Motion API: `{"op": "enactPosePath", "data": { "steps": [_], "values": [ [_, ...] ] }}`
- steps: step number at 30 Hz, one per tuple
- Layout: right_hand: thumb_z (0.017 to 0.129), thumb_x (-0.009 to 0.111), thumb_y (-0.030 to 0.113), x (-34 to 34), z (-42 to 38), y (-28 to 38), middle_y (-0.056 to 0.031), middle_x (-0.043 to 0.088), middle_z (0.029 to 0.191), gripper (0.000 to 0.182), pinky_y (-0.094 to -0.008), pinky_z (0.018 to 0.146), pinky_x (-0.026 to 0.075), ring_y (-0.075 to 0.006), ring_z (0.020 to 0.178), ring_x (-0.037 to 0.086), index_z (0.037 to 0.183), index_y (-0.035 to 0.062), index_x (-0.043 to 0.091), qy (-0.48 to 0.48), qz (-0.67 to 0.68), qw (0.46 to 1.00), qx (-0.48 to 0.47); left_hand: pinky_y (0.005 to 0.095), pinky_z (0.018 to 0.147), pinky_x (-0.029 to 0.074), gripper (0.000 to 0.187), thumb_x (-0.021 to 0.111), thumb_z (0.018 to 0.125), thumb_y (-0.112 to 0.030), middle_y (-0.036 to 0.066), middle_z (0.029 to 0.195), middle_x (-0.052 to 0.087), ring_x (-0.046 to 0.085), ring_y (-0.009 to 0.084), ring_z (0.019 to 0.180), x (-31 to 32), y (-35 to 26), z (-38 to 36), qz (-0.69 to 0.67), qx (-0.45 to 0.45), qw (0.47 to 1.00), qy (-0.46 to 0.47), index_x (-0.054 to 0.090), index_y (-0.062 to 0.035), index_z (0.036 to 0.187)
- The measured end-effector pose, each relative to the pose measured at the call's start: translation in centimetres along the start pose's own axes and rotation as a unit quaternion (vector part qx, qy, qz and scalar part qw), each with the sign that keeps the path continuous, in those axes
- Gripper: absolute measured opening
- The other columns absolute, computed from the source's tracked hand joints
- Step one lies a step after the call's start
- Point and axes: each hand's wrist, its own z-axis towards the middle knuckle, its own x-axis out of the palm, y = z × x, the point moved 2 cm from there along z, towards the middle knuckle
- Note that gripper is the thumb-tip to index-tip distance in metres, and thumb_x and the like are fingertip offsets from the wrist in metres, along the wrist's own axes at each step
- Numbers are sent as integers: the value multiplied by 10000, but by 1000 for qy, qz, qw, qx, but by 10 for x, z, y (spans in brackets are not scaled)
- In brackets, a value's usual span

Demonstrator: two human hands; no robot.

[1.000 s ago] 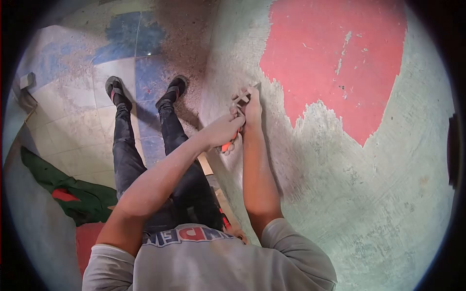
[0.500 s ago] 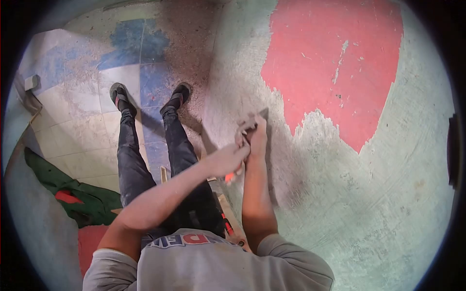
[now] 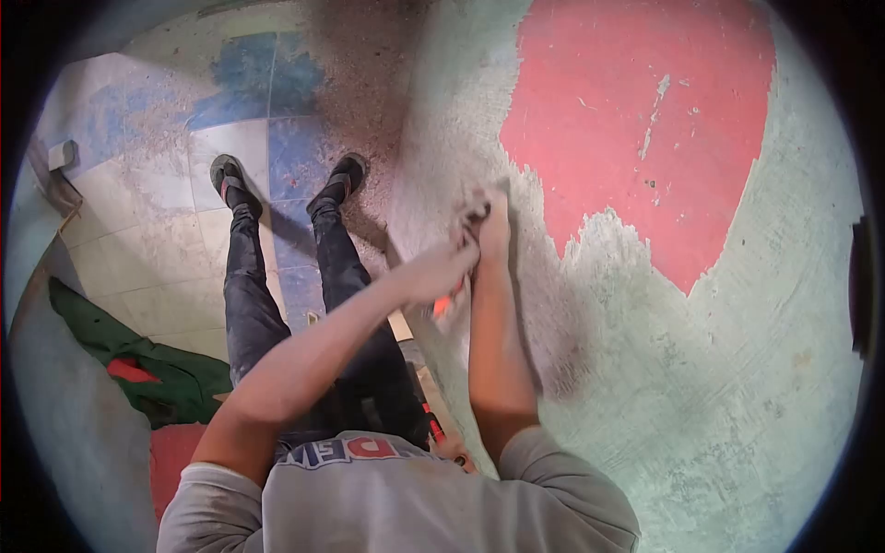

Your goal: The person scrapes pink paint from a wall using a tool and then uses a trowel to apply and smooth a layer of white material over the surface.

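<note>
Both hands are on one tool, a scraper (image 3: pixel 466 253) with an orange handle, and they press it against the wall (image 3: pixel 645 387). The right hand (image 3: pixel 491 230) is wrapped around the top part, up by the blade, and it is closed tight. The left hand (image 3: pixel 441 272) is closed around the orange handle just below it. The two hands touch each other. The blade is blurry, so its edge is hard to make out.

The tool sits on the bare gray-green part of the wall, just beside the ragged edge of the red paint (image 3: pixel 636 120). The floor (image 3: pixel 157 249) below is tiled and dusty. The person's two shoes (image 3: pixel 336 180) stand near the bottom edge of the wall. A green cloth (image 3: pixel 138 355) lies on the floor, well apart from the feet.
</note>
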Motion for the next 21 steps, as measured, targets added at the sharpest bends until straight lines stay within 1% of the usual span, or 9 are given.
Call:
{"op": "enactPosePath", "data": {
  "steps": [2, 4, 6, 9, 11, 14, 18, 19, 21],
  "values": [
    [922, 589, 486, 21, 26, 12, -77, 576, 784, 463, -339, 443, 432, -192, 542, 526, 1150, 84, 552, -15, -28, 999, -5, 334, 457, 474, 532, 428, 1013, -500, 107, 750, 602, 582, 176, 491, -18, -18, 16, -73, -65, 995, 11, 573, 9, 954],
    [924, 596, 473, 21, 23, 12, -76, 570, 808, 476, -327, 462, 440, -191, 558, 537, 1186, 78, 549, -6, -11, 999, -38, 339, 515, 490, 560, 415, 1012, -531, 102, 754, 605, 596, 171, 548, -16, -30, -3, -32, -78, 996, 25, 577, 2, 956],
    [923, 597, 465, -10, -18, -6, -84, 579, 862, 478, -328, 441, 433, -198, 555, 545, 1194, 76, 536, -5, 17, 999, -48, 356, 629, 516, 610, 394, 1018, -574, 98, 748, 612, 619, 178, 634, 4, -20, -27, 99, -35, 994, 42, 586, 3, 970],
    [921, 599, 446, -25, -89, -6, -90, 577, 888, 440, -332, 407, 416, -201, 517, 528, 1156, 77, 545, -18, 41, 999, -23, 355, 694, 499, 627, 404, 1037, -551, 103, 733, 615, 618, 178, 693, 54, 1, -77, 17, -65, 995, 77, 615, 30, 931],
    [918, 598, 440, -26, -90, -4, -85, 572, 858, 416, -335, 394, 409, -199, 493, 515, 1100, 68, 559, -31, 30, 999, -16, 345, 629, 510, 582, 441, 1032, -522, 104, 720, 604, 612, 186, 615, 48, -4, -71, 59, -35, 997, 36, 602, 34, 974],
    [907, 604, 449, -3, -45, 8, -86, 576, 807, 418, -331, 402, 417, -198, 476, 512, 1011, 46, 573, -22, 9, 1000, -18, 341, 498, 498, 545, 468, 1023, -507, 100, 704, 592, 593, 196, 508, 18, -18, -38, -74, -105, 990, 50, 594, 23, 1006],
    [893, 613, 474, -23, -88, -2, -111, 594, 830, 466, -326, 425, 433, -212, 482, 521, 1019, 25, 598, -49, 43, 997, -30, 351, 389, 458, 483, 472, 1028, -448, 100, 689, 587, 557, 210, 417, 48, -6, -67, -25, -41, 998, 48, 569, 24, 994],
    [891, 615, 479, -33, -103, -6, -115, 595, 834, 476, -326, 432, 436, -214, 482, 520, 1020, 21, 604, -46, 55, 997, -28, 342, 386, 455, 434, 469, 1030, -417, 90, 690, 588, 546, 188, 420, 61, -17, -87, -30, -76, 995, 50, 564, 4, 991],
    [880, 618, 498, -37, -97, -7, -125, 601, 842, 501, -328, 457, 447, -216, 507, 528, 1022, 17, 618, -46, 33, 998, -16, 336, 370, 445, 425, 475, 1023, -420, 84, 685, 585, 531, 171, 410, 70, 8, -72, -46, 3, 999, 6, 570, -7, 984]
  ]
}}
